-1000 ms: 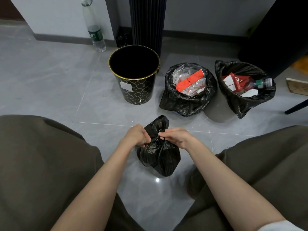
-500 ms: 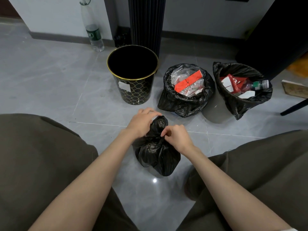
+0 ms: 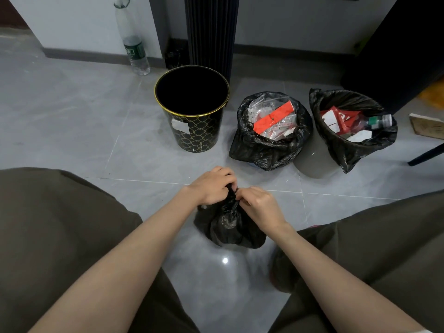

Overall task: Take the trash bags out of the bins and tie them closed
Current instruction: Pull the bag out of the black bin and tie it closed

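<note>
Far left by the wall stands a plastic bottle (image 3: 134,54), not your concern. Next is the black bin (image 3: 199,135), gold rim, no liner in it (its bag is likely the one in front of you). Your left hand (image 3: 211,186) is curled over the gathered neck of the small black bag (image 3: 230,227), which sits on the floor (image 3: 84,116) between your knees. Your right hand (image 3: 262,205) pinches the same neck from the other side, right up against the left. Looks like you're mid-knot. To do it well: twist the neck tight first, hold low w/ one hand, pull the tail through w/ the other, and cinch close to the contents. It's thin film, so pull steady, no jerks, or it may tear. To the right, the middle bag (image 3: 259,152) & the right bag (image 3: 346,152) sit open and full in their bins, so approx two-thirds of the job is left
</note>
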A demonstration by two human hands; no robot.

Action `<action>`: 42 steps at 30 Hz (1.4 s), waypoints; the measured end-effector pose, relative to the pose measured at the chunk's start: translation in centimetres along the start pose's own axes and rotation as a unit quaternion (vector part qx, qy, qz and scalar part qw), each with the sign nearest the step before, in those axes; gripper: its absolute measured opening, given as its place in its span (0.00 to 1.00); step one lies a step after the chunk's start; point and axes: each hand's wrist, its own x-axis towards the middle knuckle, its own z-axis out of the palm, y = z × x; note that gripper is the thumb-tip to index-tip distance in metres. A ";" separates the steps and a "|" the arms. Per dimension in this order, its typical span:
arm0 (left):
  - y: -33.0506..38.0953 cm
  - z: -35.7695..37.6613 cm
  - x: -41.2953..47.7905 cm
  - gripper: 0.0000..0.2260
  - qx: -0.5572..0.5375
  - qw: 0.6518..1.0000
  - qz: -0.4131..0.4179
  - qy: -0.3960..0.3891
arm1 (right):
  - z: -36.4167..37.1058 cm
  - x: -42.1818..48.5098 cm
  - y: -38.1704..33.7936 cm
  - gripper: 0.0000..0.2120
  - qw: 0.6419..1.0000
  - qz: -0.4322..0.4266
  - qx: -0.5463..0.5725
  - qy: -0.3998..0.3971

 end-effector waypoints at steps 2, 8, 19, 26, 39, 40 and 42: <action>-0.7 0.3 -0.2 0.09 -0.053 0.998 -0.038 0.004 | 0.5 0.0 0.1 0.07 1.000 0.007 0.006 0.019; -1.1 1.6 -0.4 0.11 -0.215 0.968 -0.127 0.005 | 1.3 -0.3 0.1 0.10 0.996 0.053 0.032 0.061; -0.2 3.9 -0.8 0.10 -0.417 0.893 -0.137 0.102 | 1.7 -0.9 0.2 0.08 0.993 0.089 0.041 0.061; -0.5 4.2 -0.7 0.10 -0.430 0.882 -0.161 0.110 | 1.4 -0.4 0.1 0.06 0.979 0.187 0.053 0.058; -0.3 3.6 -1.0 0.06 -0.307 0.921 -0.229 0.069 | -0.3 0.9 0.9 0.12 0.791 0.512 0.320 -0.099; -0.3 3.5 -1.1 0.06 -0.284 0.929 -0.231 0.060 | -0.7 1.1 0.8 0.09 0.762 0.534 0.355 -0.090; -0.2 3.4 -1.3 0.08 -0.251 0.938 -0.236 0.044 | -1.6 1.3 0.7 0.05 0.718 0.569 0.392 -0.081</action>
